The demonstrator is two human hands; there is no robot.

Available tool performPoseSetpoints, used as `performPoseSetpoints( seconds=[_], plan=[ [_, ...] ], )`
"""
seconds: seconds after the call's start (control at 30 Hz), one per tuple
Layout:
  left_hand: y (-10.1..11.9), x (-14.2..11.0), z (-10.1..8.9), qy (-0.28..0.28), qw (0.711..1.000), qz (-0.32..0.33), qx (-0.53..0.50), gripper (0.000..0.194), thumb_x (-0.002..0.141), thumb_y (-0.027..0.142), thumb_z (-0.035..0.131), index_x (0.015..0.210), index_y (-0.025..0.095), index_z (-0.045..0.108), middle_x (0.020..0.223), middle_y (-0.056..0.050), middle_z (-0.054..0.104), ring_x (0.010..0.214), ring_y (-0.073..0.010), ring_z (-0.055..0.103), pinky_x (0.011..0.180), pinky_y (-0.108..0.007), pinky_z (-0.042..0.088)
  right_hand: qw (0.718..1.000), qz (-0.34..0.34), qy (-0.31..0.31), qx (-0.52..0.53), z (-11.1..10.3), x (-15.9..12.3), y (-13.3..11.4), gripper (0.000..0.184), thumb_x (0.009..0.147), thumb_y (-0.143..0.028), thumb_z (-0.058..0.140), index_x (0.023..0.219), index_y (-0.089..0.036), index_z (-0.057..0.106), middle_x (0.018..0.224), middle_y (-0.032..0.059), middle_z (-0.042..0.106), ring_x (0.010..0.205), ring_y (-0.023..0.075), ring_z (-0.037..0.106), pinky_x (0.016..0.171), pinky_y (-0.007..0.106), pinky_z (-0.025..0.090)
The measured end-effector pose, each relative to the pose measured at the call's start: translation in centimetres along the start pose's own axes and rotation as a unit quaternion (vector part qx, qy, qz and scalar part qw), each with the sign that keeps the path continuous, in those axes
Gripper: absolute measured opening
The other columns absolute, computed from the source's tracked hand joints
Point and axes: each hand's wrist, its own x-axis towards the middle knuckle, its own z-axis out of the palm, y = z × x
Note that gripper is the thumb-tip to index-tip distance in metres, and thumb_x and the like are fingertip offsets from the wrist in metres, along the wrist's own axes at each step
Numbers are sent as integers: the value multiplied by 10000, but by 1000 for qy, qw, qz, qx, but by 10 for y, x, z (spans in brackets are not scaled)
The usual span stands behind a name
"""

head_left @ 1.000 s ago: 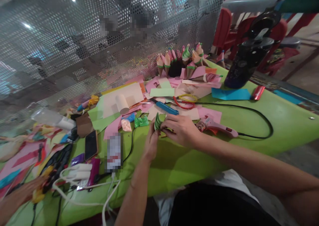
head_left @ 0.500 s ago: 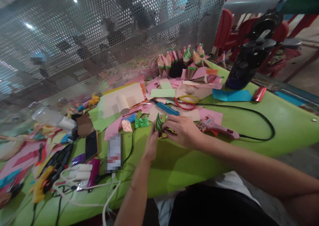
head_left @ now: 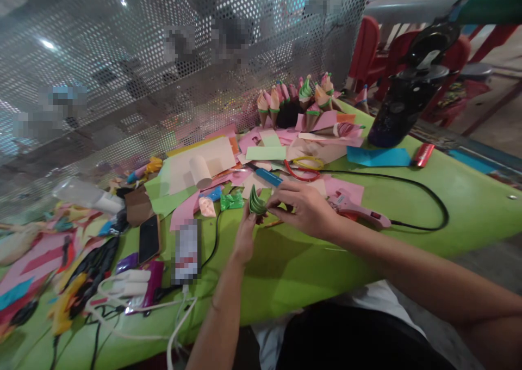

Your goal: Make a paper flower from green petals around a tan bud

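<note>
A green paper ice-cream swirl (head_left: pixel 256 200) with layered folds is held upright above the green tabletop, its tip pointing up. Around its lower left side, my left hand (head_left: pixel 244 234) is closed on it. From the right, my right hand (head_left: pixel 304 207) pinches at the swirl's edge with thumb and fingers; the exact spot between the fingertips is too small to make out. Just behind the right hand lies a blue craft knife (head_left: pixel 268 177). A pink hot glue gun (head_left: pixel 367 213) rests to its right, and a thin orange stick (head_left: pixel 272 224) shows below the hands.
Finished paper ice-cream cones (head_left: pixel 306 90) stand at the back by the perforated metal screen (head_left: pixel 204 76). A dark tumbler (head_left: pixel 402 106) is at right. Coloured paper sheets (head_left: pixel 265 152), scissors (head_left: pixel 302 173), a cardboard tube (head_left: pixel 200 172), phones (head_left: pixel 149 239) and white cables (head_left: pixel 134 334) cover the table.
The green swirl has turned to show more of its folds and shifted slightly left with my left hand. My right hand has drawn back a little from it, its fingertips now at the swirl's right edge.
</note>
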Motion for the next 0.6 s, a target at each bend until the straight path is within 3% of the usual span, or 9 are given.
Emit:
performPoseSetpoints(
  seconds=[0.13,0.27,0.4,0.6],
  plan=[
    [-1,0,-1,13,1000,4,18,585,882,497,515,1401,227,506,1072,-52,678,814,-172,543,762,-304,426,1000,-20,-2,9,5,-1,-1,95,898,-153,617,871,-182,703,854,61,700,772,170,656,667,264,493],
    [-2,-1,0,7,999,-2,51,580,903,463,508,1442,256,450,1260,-59,633,1031,-209,584,885,-324,455,999,-33,-1,-20,12,-4,-4,123,922,-165,588,910,-186,708,859,71,701,770,176,652,661,272,485],
    [1,-2,4,5,997,25,72,608,892,506,517,1440,254,444,1451,-71,531,1346,-259,461,1102,-380,382,997,-40,4,-67,16,-6,-6,155,950,-179,550,911,-179,700,845,66,695,741,170,632,646,276,444],
    [10,-2,8,-13,994,48,96,599,909,471,506,1448,218,439,1515,-80,475,1440,-262,365,1172,-394,321,993,-34,3,-110,19,-8,-6,130,916,-148,553,871,-168,673,803,53,648,684,160,573,615,281,384]
  ],
)
